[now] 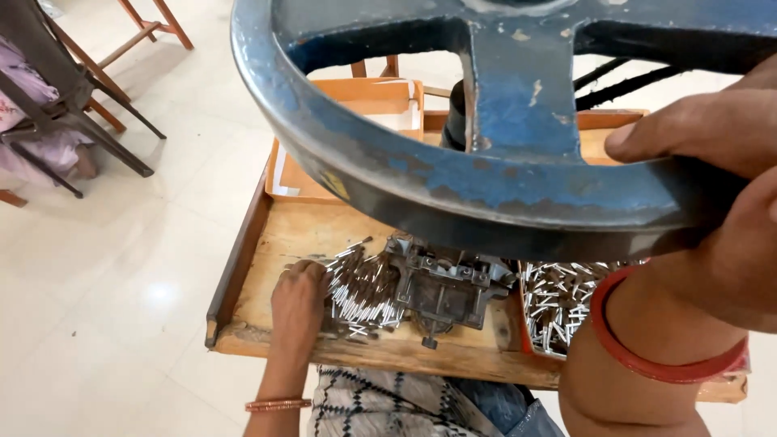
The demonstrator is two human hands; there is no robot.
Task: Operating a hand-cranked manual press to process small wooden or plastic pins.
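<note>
Nearest, the right hand [712, 162] gripped the rim of the large, chipped blue-painted iron handwheel [453, 174], thumb over its top. Below, the left hand [298, 295] rested on the worn wooden bench [283, 235], curled fingers touching a heap of small silvery metal pins [362, 291] beside the grey press base [445, 283].

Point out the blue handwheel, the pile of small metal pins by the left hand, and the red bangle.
Blue handwheel [486, 182], head view, front rim.
Metal pins [360, 295], head view, middle of pile.
Red bangle [647, 360], head view, band's lower curve.
</note>
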